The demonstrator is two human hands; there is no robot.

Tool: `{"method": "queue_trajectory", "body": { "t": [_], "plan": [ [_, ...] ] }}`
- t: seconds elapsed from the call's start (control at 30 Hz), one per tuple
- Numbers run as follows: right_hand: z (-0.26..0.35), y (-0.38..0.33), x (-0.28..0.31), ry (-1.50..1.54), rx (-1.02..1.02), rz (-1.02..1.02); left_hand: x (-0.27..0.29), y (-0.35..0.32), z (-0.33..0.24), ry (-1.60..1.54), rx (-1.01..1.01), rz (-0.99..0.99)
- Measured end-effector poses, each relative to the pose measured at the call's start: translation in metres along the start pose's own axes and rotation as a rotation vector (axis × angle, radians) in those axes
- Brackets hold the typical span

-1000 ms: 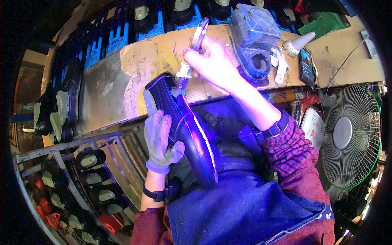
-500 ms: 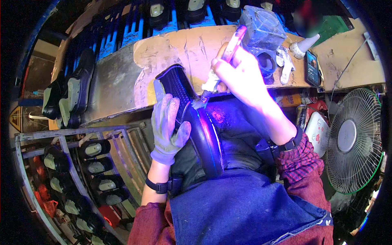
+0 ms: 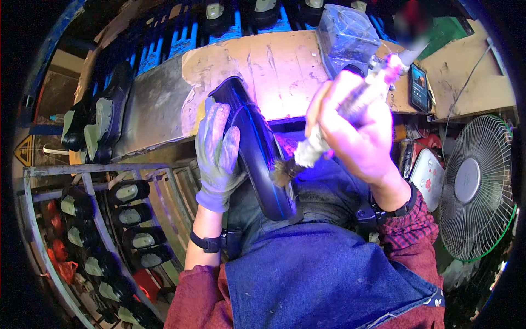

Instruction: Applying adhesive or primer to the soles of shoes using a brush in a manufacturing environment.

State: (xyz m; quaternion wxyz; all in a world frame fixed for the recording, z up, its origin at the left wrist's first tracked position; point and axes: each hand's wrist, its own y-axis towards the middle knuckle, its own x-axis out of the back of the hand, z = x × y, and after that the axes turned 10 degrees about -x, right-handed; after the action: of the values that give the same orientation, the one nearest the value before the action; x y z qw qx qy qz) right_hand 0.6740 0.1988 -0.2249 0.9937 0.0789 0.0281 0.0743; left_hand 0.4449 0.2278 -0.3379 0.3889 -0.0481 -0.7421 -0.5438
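A dark shoe [image 3: 258, 153] lies tilted between the bench edge and my lap, its opening toward the bench and its other end over my apron. My left hand [image 3: 217, 145], in a pale stained glove, grips the shoe's left side; its thumb is mostly hidden. In my bare right hand [image 3: 356, 129] is a brush [image 3: 312, 151] with a white-wrapped handle, the fingers closed around it. Its brownish bristles meet the shoe's right edge near the lower end. Whether they press on it or just brush past I cannot tell.
On the bench [image 3: 241, 60] stand a clear plastic-wrapped container [image 3: 348, 38] and a phone [image 3: 419, 88]. Shoes line a blue-lit rack behind, with more shoes [image 3: 104, 118] at the bench's left end. A metal shoe rack [image 3: 82, 170] is at lower left, a fan [image 3: 474, 186] at right.
The brush has moved down along the shoe from its opening toward the lower end, my right hand shifting right and down. The shoe has rolled and shifted slightly left, with my left hand still on it.
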Motion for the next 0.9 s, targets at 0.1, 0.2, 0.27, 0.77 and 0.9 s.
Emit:
{"method": "queue_trajectory", "body": {
  "t": [0.1,0.2,0.27,0.77,0.9],
  "plan": [
    [0.004,-0.005,0.000,0.032,0.172,0.057,0.010,0.020,-0.005,0.003,-0.063,-0.030],
    [0.020,0.000,0.006,-0.146,0.327,0.271,0.005,0.015,0.010,0.092,-0.128,-0.124],
    [0.031,-0.003,0.005,-0.193,0.403,0.233,0.017,0.037,-0.002,-0.008,0.024,-0.052],
    [0.044,0.057,0.003,0.090,0.226,-0.138,0.069,0.071,-0.030,-1.124,0.860,0.511],
    [0.028,0.068,-0.003,-0.073,0.187,-0.109,0.062,0.061,-0.031,-1.131,0.799,0.499]
  ]
}}
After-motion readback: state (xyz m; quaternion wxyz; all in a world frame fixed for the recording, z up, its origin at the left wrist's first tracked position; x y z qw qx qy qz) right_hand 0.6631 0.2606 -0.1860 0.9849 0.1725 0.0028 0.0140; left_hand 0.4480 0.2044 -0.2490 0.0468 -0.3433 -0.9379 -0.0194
